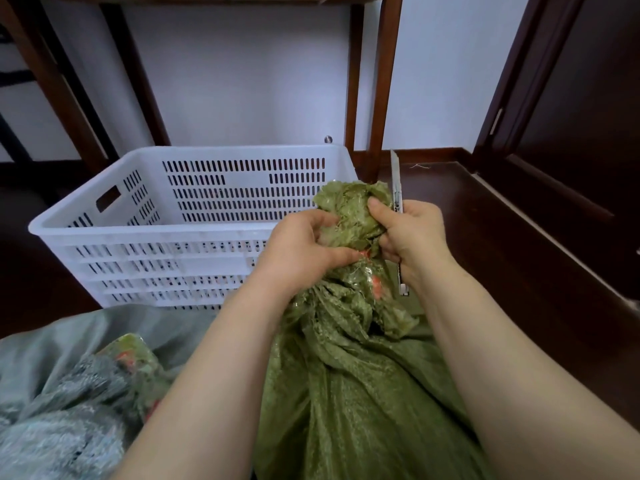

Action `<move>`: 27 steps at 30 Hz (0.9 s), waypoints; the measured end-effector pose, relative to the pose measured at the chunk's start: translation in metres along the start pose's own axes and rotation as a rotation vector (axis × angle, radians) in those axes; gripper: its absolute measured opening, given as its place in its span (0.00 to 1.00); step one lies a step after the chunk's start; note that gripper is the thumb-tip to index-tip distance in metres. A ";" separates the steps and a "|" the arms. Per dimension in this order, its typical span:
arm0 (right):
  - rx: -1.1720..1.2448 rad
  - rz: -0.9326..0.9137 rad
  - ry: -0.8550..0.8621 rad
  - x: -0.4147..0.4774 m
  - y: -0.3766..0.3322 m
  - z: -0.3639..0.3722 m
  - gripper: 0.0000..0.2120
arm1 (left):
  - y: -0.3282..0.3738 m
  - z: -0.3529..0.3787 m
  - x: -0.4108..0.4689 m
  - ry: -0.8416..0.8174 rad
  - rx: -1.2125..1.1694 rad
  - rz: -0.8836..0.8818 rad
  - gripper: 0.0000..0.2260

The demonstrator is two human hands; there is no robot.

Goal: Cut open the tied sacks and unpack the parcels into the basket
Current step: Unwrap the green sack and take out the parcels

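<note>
Dark wooden floor meets a white wall. A white slotted basket (pixel 138 233) stands beyond your left hand (pixel 301 247), whose fingers clamp the gathered neck of the green woven sack (pixel 346 375). Your right hand (pixel 412 237) pinches the bunched top and grips a utility knife (pixel 396 181), blade upright, just right of the red tie (pixel 364 253).

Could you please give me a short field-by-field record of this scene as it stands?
left hand: grips the bunched neck of the green sack, next to the orange tie
right hand: holds the utility knife, tip pointing up; thumb on the sack's neck
green sack: appears tied, not yet opened
basket: white, slotted, behind the sack; no parcels visible inside
second sack: grey-green, lying at lower left
</note>
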State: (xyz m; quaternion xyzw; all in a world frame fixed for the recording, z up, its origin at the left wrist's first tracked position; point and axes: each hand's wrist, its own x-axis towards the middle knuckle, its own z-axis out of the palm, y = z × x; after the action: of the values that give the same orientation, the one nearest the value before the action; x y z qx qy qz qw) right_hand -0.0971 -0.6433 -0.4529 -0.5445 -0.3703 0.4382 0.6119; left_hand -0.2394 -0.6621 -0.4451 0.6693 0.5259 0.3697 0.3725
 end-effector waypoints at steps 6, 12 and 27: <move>-0.015 0.022 -0.124 -0.003 -0.012 0.001 0.12 | 0.002 -0.009 -0.003 -0.017 -0.079 0.011 0.16; -0.239 0.043 -0.114 -0.008 -0.021 -0.002 0.15 | -0.016 -0.006 0.005 0.167 -0.204 -0.087 0.15; -0.713 -0.033 -0.569 -0.028 -0.064 -0.020 0.12 | -0.015 -0.023 0.005 0.188 -0.583 -0.242 0.12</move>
State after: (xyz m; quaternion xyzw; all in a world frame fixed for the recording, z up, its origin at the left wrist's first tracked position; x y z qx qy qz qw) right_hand -0.0796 -0.6781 -0.3916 -0.5732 -0.6600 0.4056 0.2670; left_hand -0.2651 -0.6522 -0.4480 0.4302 0.5058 0.5178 0.5394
